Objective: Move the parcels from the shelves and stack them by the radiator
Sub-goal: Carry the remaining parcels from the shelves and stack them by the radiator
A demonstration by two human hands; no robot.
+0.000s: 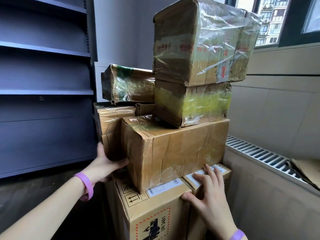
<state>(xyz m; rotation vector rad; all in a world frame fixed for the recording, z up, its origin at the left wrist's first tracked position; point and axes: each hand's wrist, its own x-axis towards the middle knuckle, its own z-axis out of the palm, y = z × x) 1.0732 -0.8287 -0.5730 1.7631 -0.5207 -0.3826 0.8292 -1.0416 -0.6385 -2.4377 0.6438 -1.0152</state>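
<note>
A stack of brown cardboard parcels stands beside the radiator (pixel 259 153). At the bottom is a tall box with a UN 3481 label (pixel 152 213). On it lies a large dented box (pixel 176 153), then a yellow-taped box (pixel 192 104), and a plastic-wrapped box (pixel 204 42) on top. Behind to the left stand another brown box (pixel 109 129) and a crushed taped parcel (pixel 128 84). My left hand (pixel 107 163) grips the bottom corner of the left rear box, thumb against the dented box. My right hand (pixel 207 191) lies flat with spread fingers on the top edge of the bottom boxes.
Dark blue shelves (pixel 45 90) with bare boards fill the left side. A window (pixel 270 19) and sill run along the right wall above the radiator. A flattened piece of cardboard (pixel 306 170) rests on the radiator's near end. Dark floor shows at lower left.
</note>
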